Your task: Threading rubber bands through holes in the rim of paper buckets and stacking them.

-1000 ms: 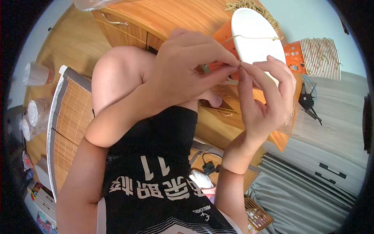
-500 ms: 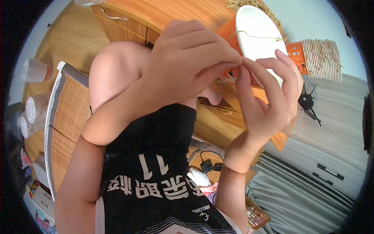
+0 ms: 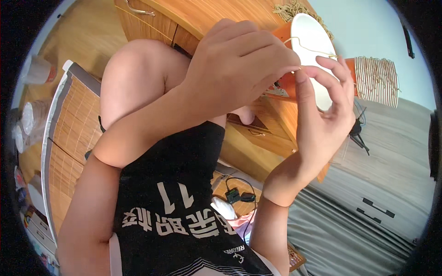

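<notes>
Shirt: black fabric jersey with pale printing (image 3: pixel 184 202) fills the lower centre, nearest the camera; a bare raised knee (image 3: pixel 138 78) shows above it.
Left hand: left hand (image 3: pixel 239 69) held up in front of the chest, fingers curled down, tips pressed together at its right edge. Grip closed, pinching something very small; the item itself is hidden between the fingertips.
Right hand: right hand (image 3: pixel 322 115) upright, palm toward the left hand, thumb and forefinger meeting the left fingertips. Grip closed in a fine pinch on the same spot.
Thread: thin pale thread or wire (image 3: pixel 311 46) runs from the pinch point up and across the white disc. It sits between both hands, raised in the air, not resting on any surface.
Handling (judgement): thread looks very light, limp and slippery; likely to slip or kink. Best held close to its end with the fingertip pads, light pressure, other hand keeping it taut.
Disc: white oval plate-like disc with orange backing (image 3: pixel 313 55) just behind the hands, apart from them as far as I can tell.
Stack: ribbed cream-and-orange stack of cup-like items (image 3: pixel 375 80) right of the disc.
Furniture: wooden drawer cabinet with metal handle (image 3: pixel 152 18) beyond the knee; woven bamboo mat (image 3: pixel 69 133) at left; grey striped bedding (image 3: pixel 368 207) at right.
</notes>
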Action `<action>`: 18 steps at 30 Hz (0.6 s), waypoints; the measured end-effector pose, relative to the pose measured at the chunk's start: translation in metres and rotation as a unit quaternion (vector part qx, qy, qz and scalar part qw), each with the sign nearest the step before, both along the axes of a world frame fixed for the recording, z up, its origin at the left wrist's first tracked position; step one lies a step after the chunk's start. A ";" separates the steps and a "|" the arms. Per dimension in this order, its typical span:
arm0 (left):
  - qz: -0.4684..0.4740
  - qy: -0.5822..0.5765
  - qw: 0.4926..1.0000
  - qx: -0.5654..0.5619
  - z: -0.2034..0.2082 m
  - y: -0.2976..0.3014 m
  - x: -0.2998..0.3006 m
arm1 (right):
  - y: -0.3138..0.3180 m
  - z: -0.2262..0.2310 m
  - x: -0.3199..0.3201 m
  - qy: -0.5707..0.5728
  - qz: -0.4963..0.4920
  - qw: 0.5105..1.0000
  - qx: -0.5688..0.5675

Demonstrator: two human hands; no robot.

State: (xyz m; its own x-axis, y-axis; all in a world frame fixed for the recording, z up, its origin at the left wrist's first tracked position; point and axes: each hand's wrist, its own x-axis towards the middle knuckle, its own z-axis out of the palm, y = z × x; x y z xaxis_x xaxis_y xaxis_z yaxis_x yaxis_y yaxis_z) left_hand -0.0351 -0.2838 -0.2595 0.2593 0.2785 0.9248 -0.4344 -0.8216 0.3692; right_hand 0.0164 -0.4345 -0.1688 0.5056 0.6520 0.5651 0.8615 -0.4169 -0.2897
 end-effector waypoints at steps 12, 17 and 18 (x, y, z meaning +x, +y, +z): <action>0.072 -0.080 0.994 -0.007 0.000 -0.006 0.006 | -0.002 0.018 0.017 0.318 0.023 0.947 0.042; 0.099 -0.080 0.992 0.024 0.006 -0.004 0.001 | -0.001 0.017 0.018 0.318 0.021 0.947 0.045; 0.103 -0.080 0.991 0.024 0.006 -0.005 0.002 | -0.002 0.017 0.019 0.321 0.023 0.946 0.043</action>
